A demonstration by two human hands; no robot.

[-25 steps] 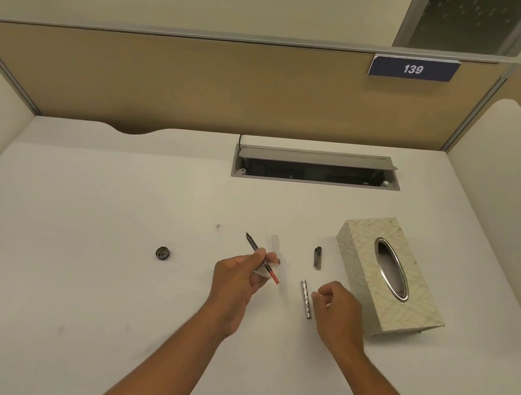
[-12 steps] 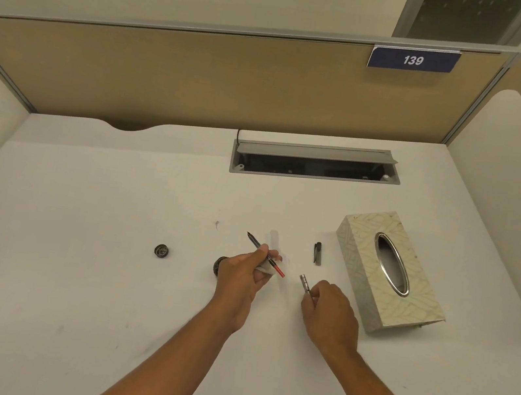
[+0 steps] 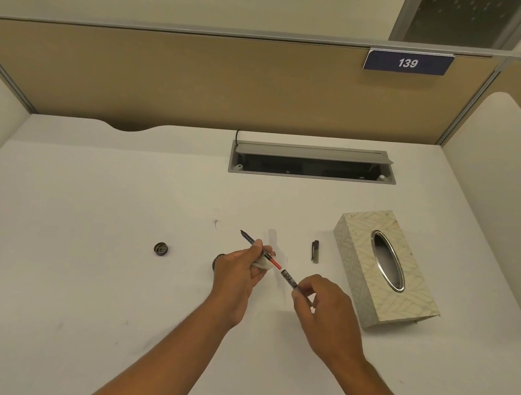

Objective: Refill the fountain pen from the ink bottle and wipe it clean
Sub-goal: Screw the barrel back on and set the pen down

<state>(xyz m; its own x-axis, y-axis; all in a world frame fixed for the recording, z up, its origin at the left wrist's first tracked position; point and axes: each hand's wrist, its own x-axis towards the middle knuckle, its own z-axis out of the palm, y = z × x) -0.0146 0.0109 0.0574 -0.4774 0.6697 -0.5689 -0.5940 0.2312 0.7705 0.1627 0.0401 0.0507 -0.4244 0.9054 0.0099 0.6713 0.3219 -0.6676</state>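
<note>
My left hand grips the pen's front section, nib pointing up-left, with its red converter sticking out toward the right and a bit of white tissue tucked in the fingers. My right hand holds the dark pen barrel, its open end a short gap from the red converter's tip. The ink bottle is mostly hidden behind my left hand. Its round dark lid lies on the white desk to the left. The pen cap lies farther right.
A patterned tissue box with an oval metal opening stands at the right. A grey cable hatch is sunk into the desk at the back. Padded partitions close in the back and both sides.
My right hand picked the barrel up off the desk and brought it left, up to the red end of the pen held in my left hand.
</note>
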